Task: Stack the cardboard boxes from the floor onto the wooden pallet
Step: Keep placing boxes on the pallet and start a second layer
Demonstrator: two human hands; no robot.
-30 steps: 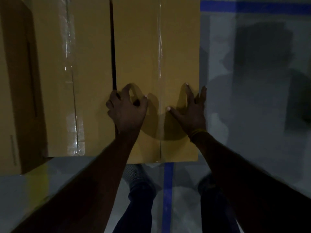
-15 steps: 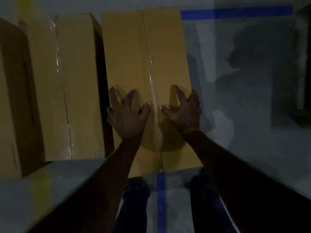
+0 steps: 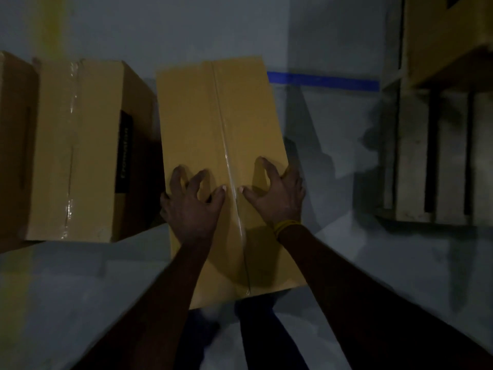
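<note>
A tan cardboard box point(image 3: 213, 124) with clear tape down its top seam is right in front of me, turned slightly clockwise. My left hand point(image 3: 192, 206) lies on its top near the left edge, fingers bent and spread, the outer ones over the edge. My right hand point(image 3: 277, 193) grips the right edge the same way, thumb on top near the tape. The wooden pallet point(image 3: 410, 156) stands at the right on the grey floor, with another cardboard box point(image 3: 448, 36) on its far part.
A second taped box point(image 3: 74, 145) sits on the floor to the left, with a dark gap between it and the held box. A third box point(image 3: 13, 145) is at the far left edge. A blue tape line point(image 3: 322, 81) crosses the floor. My legs point(image 3: 261, 337) are below the box.
The held box has come away from its left neighbour toward me and turned a little. Both hands slid closer together on it. The view has pulled back, bringing the pallet in at the right.
</note>
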